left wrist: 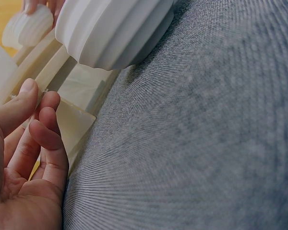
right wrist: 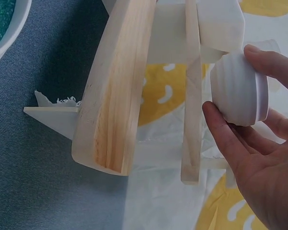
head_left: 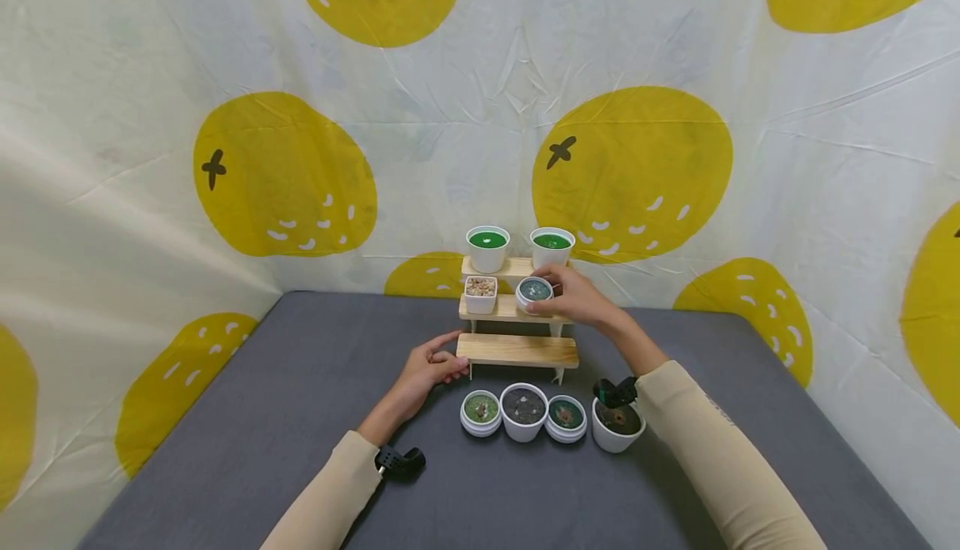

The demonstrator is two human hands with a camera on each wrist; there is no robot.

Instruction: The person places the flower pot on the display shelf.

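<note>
Head view: the right hand (head_left: 573, 295) grips a fluted white pot (right wrist: 234, 91) round its sides, digits spread to its width, at the middle step (head_left: 506, 308) of the wooden stand (head_left: 517, 350); the left hand (head_left: 422, 372) lightly pinches its lowest left end, seemingly to steady it. Open space separates that pot from the square pot (head_left: 480, 305); the step's right edge lies close.

Gray tbl (head_left: 510, 492) now: 3-tier wd stand (head_left: 517, 352), 4 wht pots (head_left: 524, 427) alongside; top tier 2 grn-filled pots (head_left: 487, 262), mid sq pot (head_left: 480, 305)!
</note>
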